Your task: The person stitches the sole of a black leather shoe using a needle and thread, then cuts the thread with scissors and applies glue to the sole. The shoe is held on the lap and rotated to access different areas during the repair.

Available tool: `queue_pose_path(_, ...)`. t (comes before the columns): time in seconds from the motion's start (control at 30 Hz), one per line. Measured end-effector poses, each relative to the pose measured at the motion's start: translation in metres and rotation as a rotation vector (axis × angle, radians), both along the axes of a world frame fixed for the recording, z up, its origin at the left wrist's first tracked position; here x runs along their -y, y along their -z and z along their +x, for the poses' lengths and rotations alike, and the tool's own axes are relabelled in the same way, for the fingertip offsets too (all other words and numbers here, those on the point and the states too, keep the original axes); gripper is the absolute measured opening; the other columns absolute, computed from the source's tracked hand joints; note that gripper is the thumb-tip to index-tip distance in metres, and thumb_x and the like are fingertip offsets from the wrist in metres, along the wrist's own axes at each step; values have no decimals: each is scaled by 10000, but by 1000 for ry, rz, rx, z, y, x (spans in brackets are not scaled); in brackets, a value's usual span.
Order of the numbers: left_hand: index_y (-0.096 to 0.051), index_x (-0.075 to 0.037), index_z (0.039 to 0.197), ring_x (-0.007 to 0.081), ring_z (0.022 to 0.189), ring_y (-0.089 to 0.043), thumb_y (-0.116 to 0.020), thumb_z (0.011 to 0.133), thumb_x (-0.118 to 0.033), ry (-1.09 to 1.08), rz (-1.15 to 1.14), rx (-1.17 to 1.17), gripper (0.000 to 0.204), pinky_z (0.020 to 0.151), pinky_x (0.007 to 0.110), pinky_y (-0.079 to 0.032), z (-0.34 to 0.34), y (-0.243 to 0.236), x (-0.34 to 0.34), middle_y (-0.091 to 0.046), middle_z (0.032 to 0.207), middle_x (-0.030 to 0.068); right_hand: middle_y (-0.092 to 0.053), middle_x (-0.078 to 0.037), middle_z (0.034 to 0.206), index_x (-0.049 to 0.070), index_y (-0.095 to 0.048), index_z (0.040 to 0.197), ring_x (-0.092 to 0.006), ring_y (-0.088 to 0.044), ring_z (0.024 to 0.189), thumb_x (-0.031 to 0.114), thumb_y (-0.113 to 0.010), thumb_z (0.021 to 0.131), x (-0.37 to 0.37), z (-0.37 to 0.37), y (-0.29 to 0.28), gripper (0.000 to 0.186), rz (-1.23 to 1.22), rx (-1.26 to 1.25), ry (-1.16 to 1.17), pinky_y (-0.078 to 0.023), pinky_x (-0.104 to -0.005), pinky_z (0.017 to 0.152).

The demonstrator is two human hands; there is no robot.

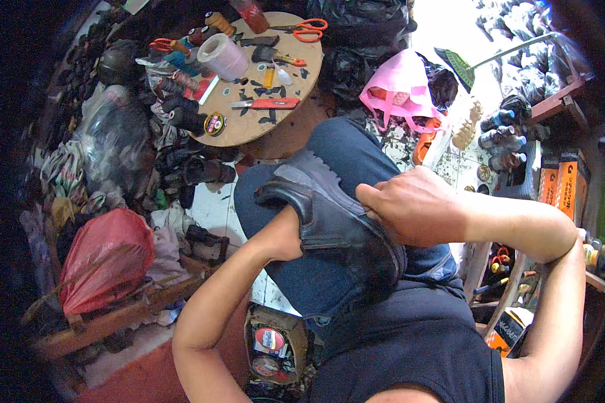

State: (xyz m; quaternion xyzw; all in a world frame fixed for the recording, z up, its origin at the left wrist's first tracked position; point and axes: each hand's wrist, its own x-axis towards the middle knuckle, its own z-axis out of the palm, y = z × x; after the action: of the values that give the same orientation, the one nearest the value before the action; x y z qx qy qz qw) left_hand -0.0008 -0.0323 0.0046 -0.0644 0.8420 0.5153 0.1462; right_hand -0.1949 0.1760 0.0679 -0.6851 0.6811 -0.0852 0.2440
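A black leather shoe (343,208) lies tilted across my lap, its thick sole edge toward my right hand. My left hand (288,236) reaches into the shoe's opening up to about the wrist, so its fingers are hidden. Against the sole edge, my right hand (417,205) is closed in a fist with thumb and forefinger pressed together. Whatever sits in that grip, if anything, does not show. Under the shoe are my legs in dark blue jeans (356,151).
At the far left, a round wooden board (286,131) carries a red utility knife (272,103), orange-handled scissors (309,30), thread spools and a white roll (222,58). A pink bag (400,84) stands far right, near small bottles (504,141). A cardboard box (292,336) with tins is beside my left hip.
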Motion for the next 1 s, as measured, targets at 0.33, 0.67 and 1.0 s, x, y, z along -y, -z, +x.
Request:
queue_pose_path(0.33, -686, -9, 1217, 274, 1240, -621, -859, 777, -97, -205, 26, -124, 482, 1142, 411, -416, 13, 8, 4, -698, 1266, 141, -590, -126, 544, 21, -671, 607, -362, -664, 590, 942, -696, 632, 7, -85, 15, 921, 492, 91, 22, -510, -487, 588)
queue_pose_path(0.67, -729, -17, 981, 198, 947, -695, -839, 781, -53, -318, 102, -260, 230, 901, 351, -526, 14, 10, -2, -744, 984, 82, -668, -117, 698, 30, -707, 744, -330, -706, 736, 841, -792, 480, 23, -65, 25, 857, 78, -123, -279, -489, -466, 630)
queue_pose_path(1.0, -532, -61, 891, 260, 952, -723, -696, 1020, -189, -807, 634, -330, 244, 888, 442, -629, 72, -13, -2, -699, 1053, 163, -543, 31, 778, 27, -401, 1574, -72, -458, 622, 641, -701, 912, -22, -115, 52, 952, -626, 1990, 491, -413, -250, 603)
